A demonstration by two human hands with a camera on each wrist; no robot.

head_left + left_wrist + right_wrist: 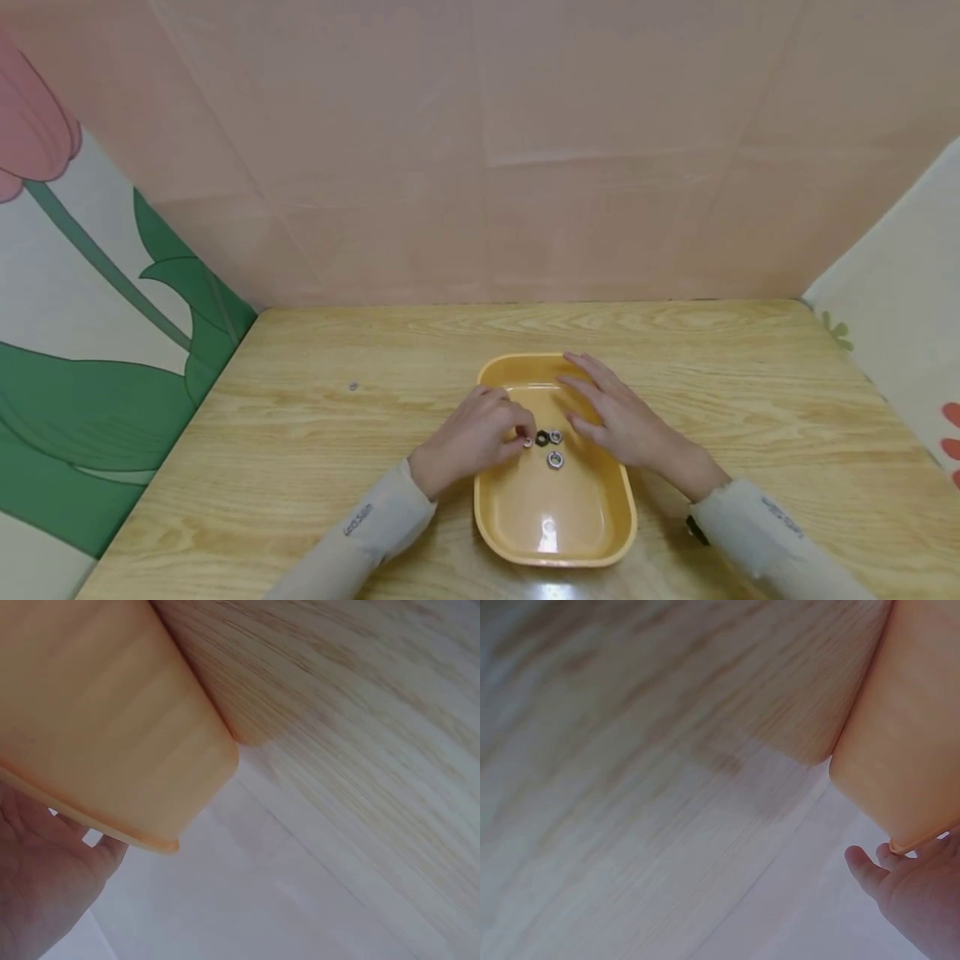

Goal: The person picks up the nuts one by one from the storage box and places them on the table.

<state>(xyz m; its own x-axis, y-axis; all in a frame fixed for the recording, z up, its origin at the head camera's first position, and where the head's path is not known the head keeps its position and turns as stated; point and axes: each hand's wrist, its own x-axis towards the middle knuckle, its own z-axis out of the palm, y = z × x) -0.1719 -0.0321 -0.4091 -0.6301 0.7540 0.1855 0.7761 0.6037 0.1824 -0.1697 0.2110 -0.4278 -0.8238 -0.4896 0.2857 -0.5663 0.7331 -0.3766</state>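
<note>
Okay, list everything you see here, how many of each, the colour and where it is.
Table: one, light wood, under everything
Tray: one, yellow-orange, on the table
Silver nuts: two, silver, inside the tray
Dark nut: one, black, beside the farther silver nut
Small nut: one, silver, at the left hand's fingertips
Tiny piece: one, greyish, table's left part, too small to identify
Backdrop: one, pinkish, behind
Side panels: two, pale with printed plants, left and right
Sleeves: two, pale grey, on the forearms
Hands: two, bare, left and right at the tray
</note>
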